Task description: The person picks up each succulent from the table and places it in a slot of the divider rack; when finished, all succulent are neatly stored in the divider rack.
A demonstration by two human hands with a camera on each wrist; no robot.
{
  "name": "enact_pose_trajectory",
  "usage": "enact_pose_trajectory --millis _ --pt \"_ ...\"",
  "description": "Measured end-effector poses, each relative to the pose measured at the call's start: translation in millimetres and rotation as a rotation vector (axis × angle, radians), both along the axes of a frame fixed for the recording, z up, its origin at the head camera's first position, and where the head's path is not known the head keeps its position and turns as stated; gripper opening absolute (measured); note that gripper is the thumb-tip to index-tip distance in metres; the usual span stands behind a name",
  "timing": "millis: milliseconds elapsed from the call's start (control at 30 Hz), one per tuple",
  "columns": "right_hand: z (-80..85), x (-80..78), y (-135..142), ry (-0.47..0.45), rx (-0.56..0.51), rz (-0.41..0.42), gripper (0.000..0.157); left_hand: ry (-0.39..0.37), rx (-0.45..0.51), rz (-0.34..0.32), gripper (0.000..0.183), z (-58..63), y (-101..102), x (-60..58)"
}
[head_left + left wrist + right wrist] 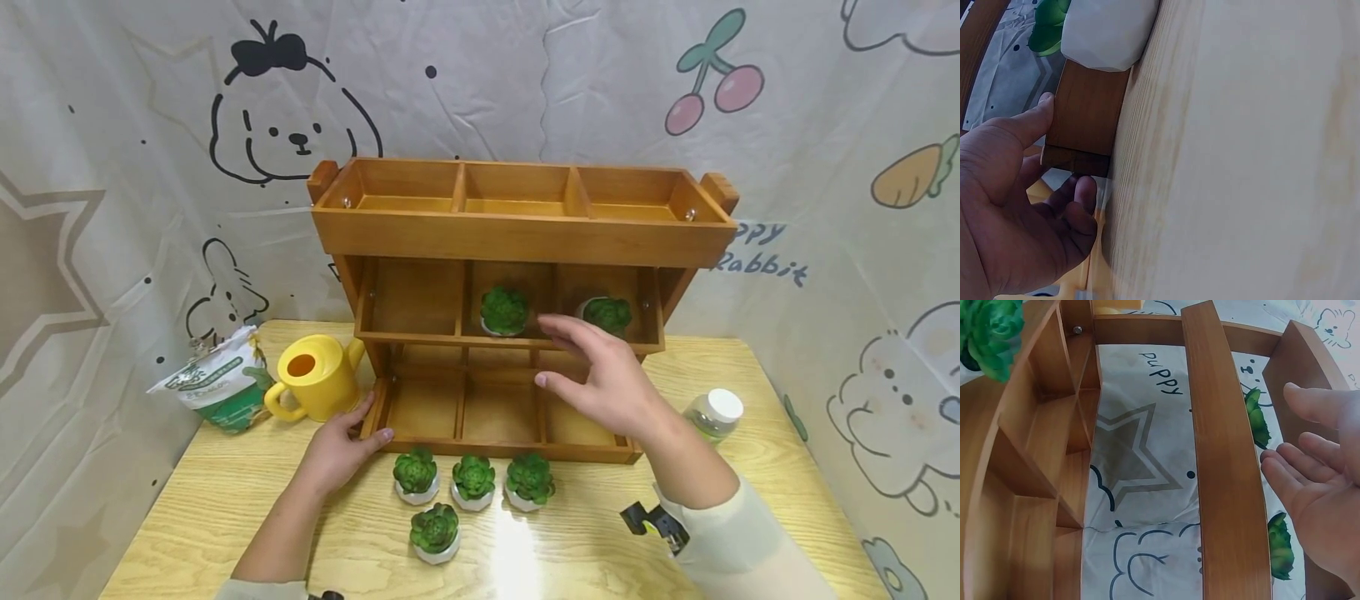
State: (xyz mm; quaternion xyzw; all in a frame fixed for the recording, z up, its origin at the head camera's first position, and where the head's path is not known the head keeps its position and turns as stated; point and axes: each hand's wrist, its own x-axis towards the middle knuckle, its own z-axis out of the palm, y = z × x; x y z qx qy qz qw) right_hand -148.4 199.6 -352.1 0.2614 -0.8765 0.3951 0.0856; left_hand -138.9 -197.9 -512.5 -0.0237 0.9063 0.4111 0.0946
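A three-tier wooden shelf [525, 237] stands on the table, each tier split into compartments. At its lower left corner my left hand [337, 454] grips the bottom tier; the left wrist view has the thumb and curled fingers around that wooden corner [1088, 109]. My right hand [600, 375] hovers before the middle tier, fingers extended and nothing held. Behind its fingertips, one potted succulent [504, 310] sits in the middle compartment and another succulent [609, 314] in the right one, partly covered by the hand. The right wrist view also shows the relaxed right hand [1329, 487] beside the middle tier.
Several potted succulents [473, 481] in white pots stand on the table in front of the shelf. To its left are a yellow watering can [322, 383] and a green-and-white bag [225, 383]. A white-capped jar [716, 412] stands at the right.
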Motion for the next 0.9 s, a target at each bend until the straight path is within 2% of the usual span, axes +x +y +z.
enact_pose_trajectory --millis 167,667,900 --pt "-4.5 8.6 6 0.0 -0.014 0.008 0.066 0.006 0.002 -0.006 0.085 0.4 0 0.6" --pt "-22.8 23.5 14 -0.078 -0.066 0.052 0.066 0.002 -0.015 -0.008 0.083 0.0 0 -0.9" --pt "-37.1 29.2 17 -0.116 -0.086 0.068 0.065 0.0 -0.024 -0.008 0.084 1.2 0 -1.0"
